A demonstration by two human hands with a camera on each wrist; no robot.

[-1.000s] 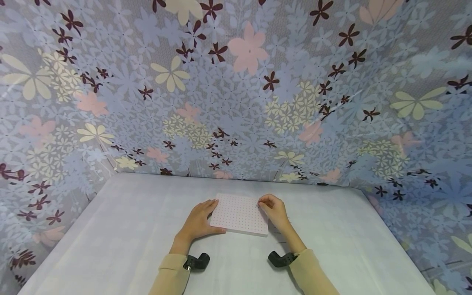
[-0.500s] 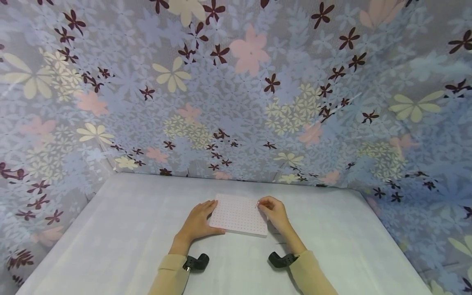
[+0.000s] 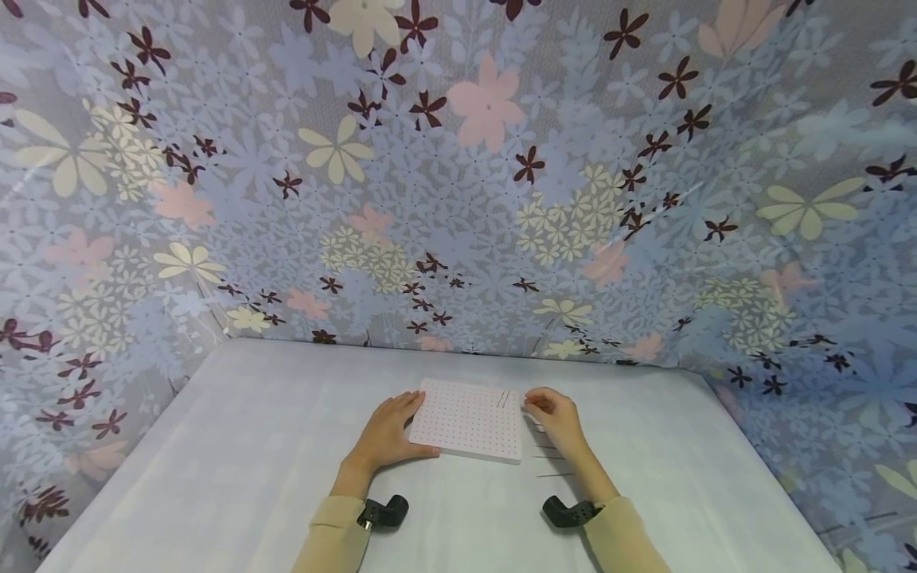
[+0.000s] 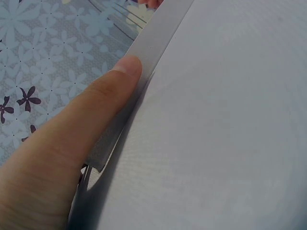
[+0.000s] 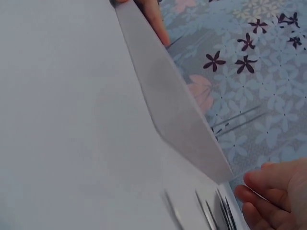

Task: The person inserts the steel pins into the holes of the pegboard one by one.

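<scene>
A white board (image 3: 466,430) with a grid of small reddish dots lies on the table. My left hand (image 3: 387,430) grips its left side, the thumb (image 4: 100,100) along the near side face and the other fingers at the left edge. Two thin metal needles (image 5: 235,117) stand up from the board near its far right corner. My right hand (image 3: 557,418) is just off the board's right edge, fingers bent and fingertips close together; nothing shows between them. Several more needles (image 3: 555,476) lie in a row on the table below that hand.
A pale cloth covers the table (image 3: 236,461). Behind and around it hangs a floral curtain (image 3: 458,199). Both wrists carry black camera mounts (image 3: 569,512) close above the tabletop.
My right hand has drawn back rightward from the board's far right corner, leaving two needles there in plain sight. More of the needle row shows now. The left hand and board stay put.
</scene>
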